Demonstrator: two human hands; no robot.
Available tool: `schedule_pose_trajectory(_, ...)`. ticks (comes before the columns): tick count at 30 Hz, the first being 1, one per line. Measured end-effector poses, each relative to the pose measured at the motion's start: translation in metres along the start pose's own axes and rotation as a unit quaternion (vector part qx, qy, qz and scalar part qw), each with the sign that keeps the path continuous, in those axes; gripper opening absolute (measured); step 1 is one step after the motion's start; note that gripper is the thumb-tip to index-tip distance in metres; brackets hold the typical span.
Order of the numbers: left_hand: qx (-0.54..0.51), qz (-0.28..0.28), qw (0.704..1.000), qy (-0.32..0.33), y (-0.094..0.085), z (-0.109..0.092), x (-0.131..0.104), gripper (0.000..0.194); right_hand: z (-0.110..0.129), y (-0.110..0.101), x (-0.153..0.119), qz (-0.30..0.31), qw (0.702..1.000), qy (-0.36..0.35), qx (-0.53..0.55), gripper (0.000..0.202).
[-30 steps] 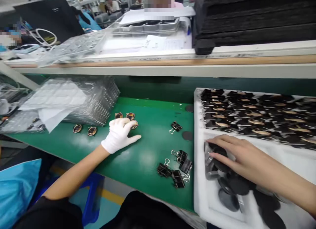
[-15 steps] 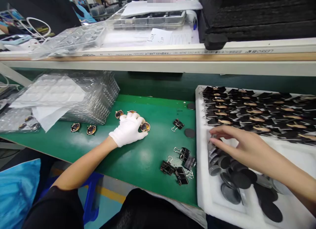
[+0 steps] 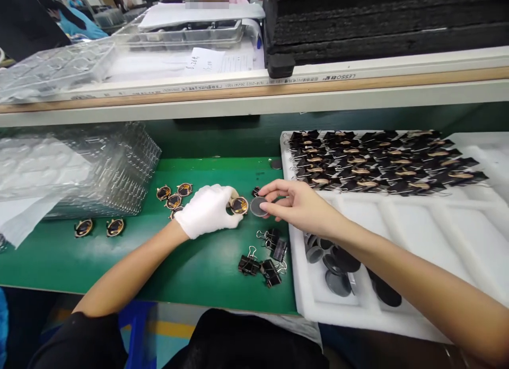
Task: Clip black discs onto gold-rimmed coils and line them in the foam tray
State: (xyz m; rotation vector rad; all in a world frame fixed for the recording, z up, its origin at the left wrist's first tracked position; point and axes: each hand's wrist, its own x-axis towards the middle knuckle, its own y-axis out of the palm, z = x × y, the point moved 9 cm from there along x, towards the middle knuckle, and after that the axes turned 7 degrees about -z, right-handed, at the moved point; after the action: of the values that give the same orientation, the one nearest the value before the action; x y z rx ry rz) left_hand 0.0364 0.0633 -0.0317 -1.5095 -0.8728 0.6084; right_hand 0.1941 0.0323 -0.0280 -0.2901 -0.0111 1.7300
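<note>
My left hand (image 3: 209, 210), in a white glove, is closed on a round watch case (image 3: 239, 205) with a gold-coloured rim and a dark face. Bare, my right hand (image 3: 292, 202) pinches a grey translucent disc (image 3: 258, 206) by its edge, just to the right of the watch case. A small gap separates the two. Left of the glove lie several more watch cases (image 3: 174, 201), one partly hidden by my wrist. Below my hands sits a group of black binder clips (image 3: 271, 272); another clip (image 3: 255, 191) is partly covered by my right fingers.
On the right, a white foam tray (image 3: 299, 284) holds rows of clipped pieces (image 3: 358, 159) and loose discs (image 3: 338, 281). Clear plastic trays (image 3: 123, 173) are stacked at left. A shelf edge (image 3: 222, 101) crosses above the green table (image 3: 191, 273), with black foam sheets (image 3: 377, 29) on it.
My right hand has moved left from the foam tray and now holds a disc beside the watch case. My left hand keeps hold of the watch case. The camera view has shifted right.
</note>
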Motion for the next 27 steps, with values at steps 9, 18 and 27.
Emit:
schedule_pose_trajectory(9, 0.072, -0.137, 0.974, 0.163, -0.046, -0.068, 0.010, 0.031, 0.000, -0.013, 0.001, -0.018, 0.999, -0.028, -0.021, 0.024)
schedule_pose_trajectory(18, 0.106, 0.016, 0.982, 0.158, 0.017, -0.049, 0.052, 0.044, 0.007, -0.069, 0.011, -0.140, 0.975, 0.040, 0.171, 0.016)
schedule_pose_trajectory(27, -0.178, -0.230, 0.956, -0.046, -0.046, -0.001, 0.036, 0.045, 0.003, -0.031, 0.010, 0.018, 0.964, 0.040, 0.261, 0.032)
